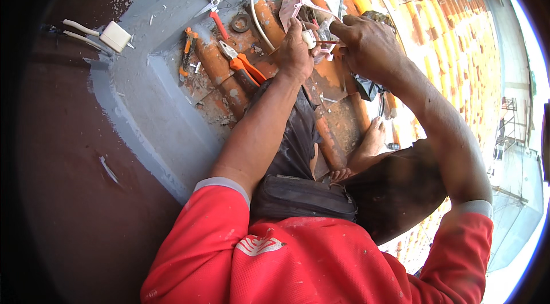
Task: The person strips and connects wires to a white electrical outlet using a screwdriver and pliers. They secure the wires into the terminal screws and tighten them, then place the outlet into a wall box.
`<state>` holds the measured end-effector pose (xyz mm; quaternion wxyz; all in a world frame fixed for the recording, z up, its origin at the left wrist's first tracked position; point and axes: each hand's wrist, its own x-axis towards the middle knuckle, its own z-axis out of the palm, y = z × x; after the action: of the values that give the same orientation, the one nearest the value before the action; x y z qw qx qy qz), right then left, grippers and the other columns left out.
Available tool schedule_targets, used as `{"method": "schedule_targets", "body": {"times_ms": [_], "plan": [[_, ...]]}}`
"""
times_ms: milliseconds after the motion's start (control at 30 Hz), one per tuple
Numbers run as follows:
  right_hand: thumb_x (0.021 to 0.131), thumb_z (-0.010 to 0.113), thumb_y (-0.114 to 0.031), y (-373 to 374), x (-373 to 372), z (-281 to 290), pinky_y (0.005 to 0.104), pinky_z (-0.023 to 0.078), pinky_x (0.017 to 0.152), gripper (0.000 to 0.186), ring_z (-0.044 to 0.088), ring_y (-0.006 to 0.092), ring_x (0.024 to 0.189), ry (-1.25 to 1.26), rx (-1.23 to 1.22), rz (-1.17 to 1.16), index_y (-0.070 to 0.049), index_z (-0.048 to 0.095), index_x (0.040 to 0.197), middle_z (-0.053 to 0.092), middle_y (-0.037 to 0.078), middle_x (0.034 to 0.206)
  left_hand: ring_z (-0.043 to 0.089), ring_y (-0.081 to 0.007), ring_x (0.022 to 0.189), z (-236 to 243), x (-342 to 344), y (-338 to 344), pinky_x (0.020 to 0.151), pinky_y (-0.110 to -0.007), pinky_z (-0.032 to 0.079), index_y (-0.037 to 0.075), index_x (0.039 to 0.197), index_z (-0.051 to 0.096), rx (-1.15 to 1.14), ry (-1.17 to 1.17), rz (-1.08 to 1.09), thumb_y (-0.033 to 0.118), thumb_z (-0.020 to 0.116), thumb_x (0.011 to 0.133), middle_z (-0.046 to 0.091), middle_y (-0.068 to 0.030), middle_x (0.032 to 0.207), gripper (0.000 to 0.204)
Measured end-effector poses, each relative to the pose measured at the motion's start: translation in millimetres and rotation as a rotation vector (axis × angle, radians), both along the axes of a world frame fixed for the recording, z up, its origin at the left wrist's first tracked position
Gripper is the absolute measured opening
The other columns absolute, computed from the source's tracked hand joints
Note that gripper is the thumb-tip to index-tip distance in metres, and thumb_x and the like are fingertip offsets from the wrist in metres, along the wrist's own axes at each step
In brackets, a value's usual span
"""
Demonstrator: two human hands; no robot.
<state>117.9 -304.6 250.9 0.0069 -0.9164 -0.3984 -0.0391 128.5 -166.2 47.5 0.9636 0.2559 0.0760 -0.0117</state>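
Observation:
In front of my knees, my left hand [295, 53] is closed round a small white plastic piece [309, 39], gripping it between thumb and fingers. My right hand [369, 43] is closed on a thin dark-red rod [326, 42], which reaches across to the white piece; its far end is hidden by the fingers, and whether it is a screwdriver or a wire is not clear. Behind both hands lies a crumpled pink and clear plastic bag [291, 11]. Nearer my left forearm are pliers with orange handles [245, 66].
Red-handled snips [216, 2], a tape roll [240, 22] and an orange utility knife [187, 52] lie on the clay tiles [213, 59]. A white box with cables [115, 36] sits on the grey ledge at left. A white cable [252, 3] loops beyond my hands. My bare foot [372, 139] rests below.

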Motion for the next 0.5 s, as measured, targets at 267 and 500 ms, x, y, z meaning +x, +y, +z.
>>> {"method": "schedule_targets", "body": {"times_ms": [267,500], "plan": [[0.094,0.080,-0.019,1.0,-2.2,3.5,0.0558,0.057,0.076,0.024,0.075,0.0432,0.090,0.076,-0.084,-0.064,-0.001,0.068,0.102,0.074,0.019,0.092,0.057,-0.0194,0.072,5.2,-1.6,-0.6,0.061,-0.032,0.045,0.005,0.105,0.068,-0.040,-0.003,-0.013,0.055,0.040,0.119,0.066,-0.0085,0.084,0.059],[0.090,0.083,-0.014,3.3,-2.8,4.9,0.0552,0.057,0.076,0.021,0.075,0.0417,0.094,0.229,-0.307,-0.247,-0.002,0.069,0.101,0.071,0.018,0.096,0.057,-0.0197,0.072,6.4,-2.4,-1.1,0.062,-0.033,0.045,0.006,0.105,0.068,-0.057,0.011,-0.022,0.056,0.039,0.119,0.066,-0.0082,0.084,0.060]]}}
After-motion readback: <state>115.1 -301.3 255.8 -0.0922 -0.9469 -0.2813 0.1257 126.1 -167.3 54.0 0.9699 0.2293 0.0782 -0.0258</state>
